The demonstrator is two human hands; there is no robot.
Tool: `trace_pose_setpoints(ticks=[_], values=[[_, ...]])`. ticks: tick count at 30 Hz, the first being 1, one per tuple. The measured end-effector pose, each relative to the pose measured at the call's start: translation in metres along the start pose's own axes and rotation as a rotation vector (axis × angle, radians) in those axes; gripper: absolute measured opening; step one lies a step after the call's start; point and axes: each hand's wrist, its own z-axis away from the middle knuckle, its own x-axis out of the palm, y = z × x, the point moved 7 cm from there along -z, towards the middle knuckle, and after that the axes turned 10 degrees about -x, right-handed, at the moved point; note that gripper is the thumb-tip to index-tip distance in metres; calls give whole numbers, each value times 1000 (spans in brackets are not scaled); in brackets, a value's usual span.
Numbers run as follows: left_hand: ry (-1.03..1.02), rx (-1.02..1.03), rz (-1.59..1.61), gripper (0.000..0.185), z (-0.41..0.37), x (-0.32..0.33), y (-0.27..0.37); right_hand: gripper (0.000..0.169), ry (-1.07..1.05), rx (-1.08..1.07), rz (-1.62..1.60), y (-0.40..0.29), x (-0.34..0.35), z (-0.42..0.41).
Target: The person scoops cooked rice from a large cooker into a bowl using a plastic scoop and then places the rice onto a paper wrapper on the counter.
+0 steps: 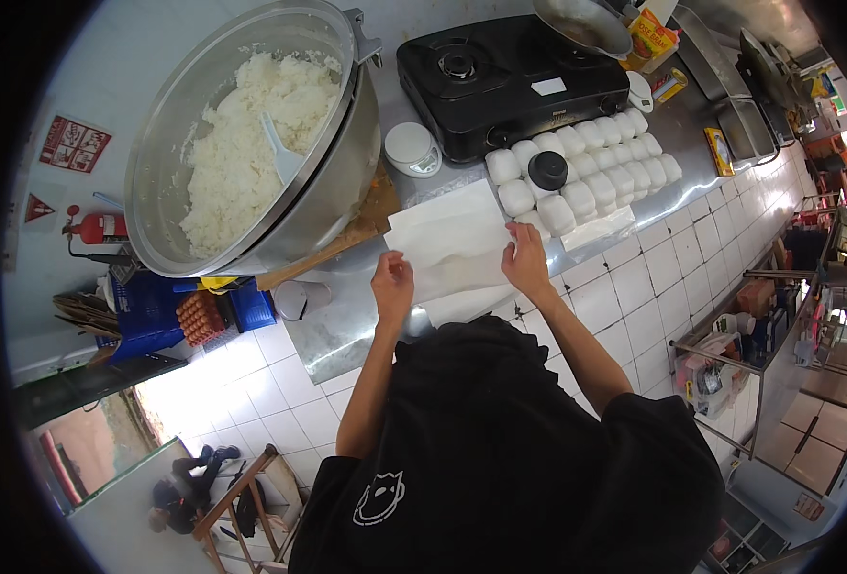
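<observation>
White sheets of paper lie on the steel table before me. At their left edge is my left hand, fingers curled; whether it pinches the paper is unclear. My right hand is at the right edge, thumb and fingertips near the sheet, its grip also unclear. Wrapped white rice portions sit in rows beyond my right hand, with a black round lid or knob on them. A large metal pot of cooked rice stands at the left, a pale plastic rice paddle resting in it.
A white kitchen scale stands between the pot and a black gas stove. A pan sits on the stove. A clear cup is near the table's left edge. A person is at the lower left, some way off.
</observation>
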Motion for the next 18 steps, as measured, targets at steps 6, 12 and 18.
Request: trace_pose_setpoints(ticks=[6, 12, 18], values=[[-502, -590, 465, 33, -42, 54, -26, 25, -392, 453, -714, 27, 96, -11], [-359, -1, -326, 26, -38, 33, -12, 23, -374, 431, -518, 70, 102, -1], [-150, 374, -563, 39, -28, 24, -10, 46, -523, 51, -96, 34, 95, -21]])
